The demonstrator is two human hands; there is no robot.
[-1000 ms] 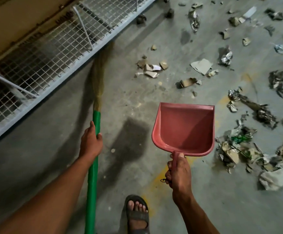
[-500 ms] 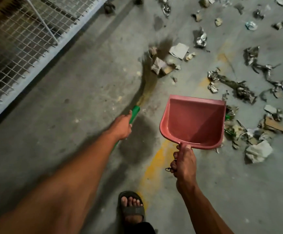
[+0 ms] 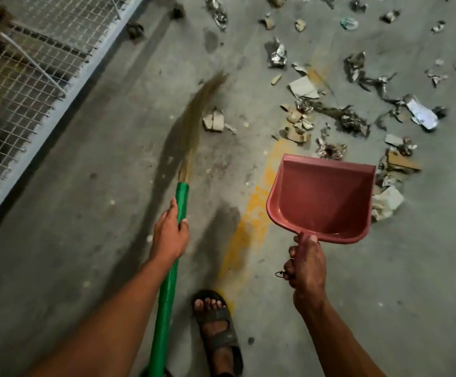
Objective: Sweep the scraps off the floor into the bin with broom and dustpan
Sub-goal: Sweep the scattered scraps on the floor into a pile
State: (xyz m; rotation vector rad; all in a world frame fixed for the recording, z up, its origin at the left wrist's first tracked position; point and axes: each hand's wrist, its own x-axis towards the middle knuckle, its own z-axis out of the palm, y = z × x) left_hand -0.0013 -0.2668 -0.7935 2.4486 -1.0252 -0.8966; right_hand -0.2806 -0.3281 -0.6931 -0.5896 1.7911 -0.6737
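left hand (image 3: pixel 170 235): grip wrapped round the green-handled straw broom (image 3: pixel 181 202), bristles blurry up ahead
right hand (image 3: pixel 307 270): grip holding the red plastic dustpan (image 3: pixel 322 202)
paper and foil scraps (image 3: pixel 327 112): just past the dustpan

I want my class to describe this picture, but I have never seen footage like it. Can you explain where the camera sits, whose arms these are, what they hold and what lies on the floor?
There is no machine here. A person wears the camera on their head, so the one view looks forward and down at their own arms. The left hand grips the green-handled broom, its blurred straw bristles beside a cardboard scrap. The right hand holds the empty red dustpan by its handle. Paper, card and foil scraps litter the concrete floor. A sandalled foot shows below, a wire mesh frame on the left. No bin is visible.
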